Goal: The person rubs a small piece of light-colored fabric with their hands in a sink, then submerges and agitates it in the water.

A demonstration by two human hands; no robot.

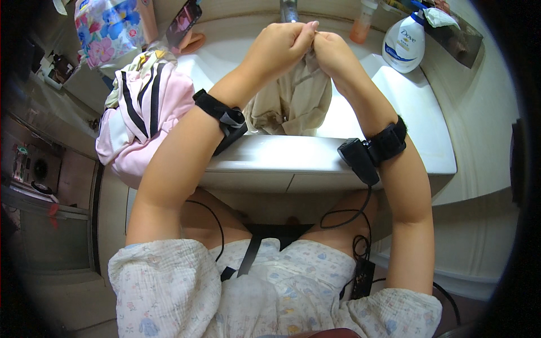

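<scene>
Both fists are raised close together over the white sink (372, 107), beneath the tap. My left hand (284, 48) is closed, with its thumb pointing toward the other hand. My right hand (331, 52) is closed as well, almost touching the left. Between them they grip the upper part of a beige cloth (290, 101), which hangs down in folds into the basin. Its exact kind cannot be made out, and the fingers hide the gripped part.
A pink garment with black stripes (143, 107) is heaped on the sink's left edge, below a floral bag (112, 31). A phone (184, 23) leans at the back. A white pump bottle (404, 44) and an orange bottle (360, 25) stand back right. Cables (360, 217) hang near my lap.
</scene>
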